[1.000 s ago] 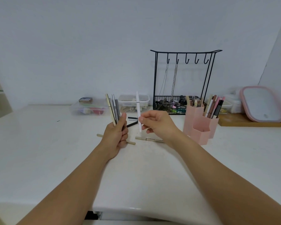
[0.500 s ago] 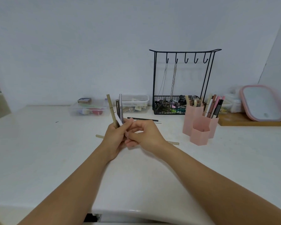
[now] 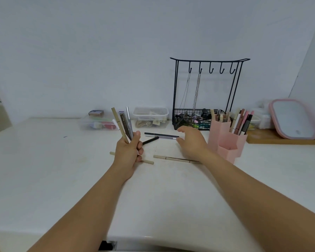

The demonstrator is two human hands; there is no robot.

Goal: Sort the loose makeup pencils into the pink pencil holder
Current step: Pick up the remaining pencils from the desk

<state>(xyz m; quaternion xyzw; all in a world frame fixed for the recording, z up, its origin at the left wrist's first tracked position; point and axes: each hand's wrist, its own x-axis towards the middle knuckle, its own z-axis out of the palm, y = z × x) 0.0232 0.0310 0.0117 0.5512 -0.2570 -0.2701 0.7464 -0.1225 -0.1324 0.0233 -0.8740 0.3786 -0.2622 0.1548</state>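
Head view: I see the left hand [image 3: 128,153] raised over the white desk [image 3: 62,179], grip curled round a bundle of pencils [image 3: 125,124] that fans upward. I count four in it: one beige, one dark brown, one silver-grey, and one white with only its tip showing behind the others.

Right hand [image 3: 191,140] is out over the desk, fingers spread and relaxed, holding nothing. Its fingertips are just beside the end of the dark pencil pair [image 3: 161,135], whether touching I cannot tell.

Loose pencils on the desk, five counted: two slim dark ones lying side by side, one short black pencil [image 3: 150,140] angled just below them, one beige pencil [image 3: 147,161] partly hidden under the left hand, one long gold-brown pencil [image 3: 175,158] running under the right wrist.

Pink pencil holder [image 3: 225,142] stands right of the right hand, hexagonal cells at stepped heights. Back cells already hold upright pencils; the low front cell looks empty.

Behind: black wire jewellery rack [image 3: 207,91], two clear plastic boxes [image 3: 150,117], pink-framed mirror [image 3: 291,119].
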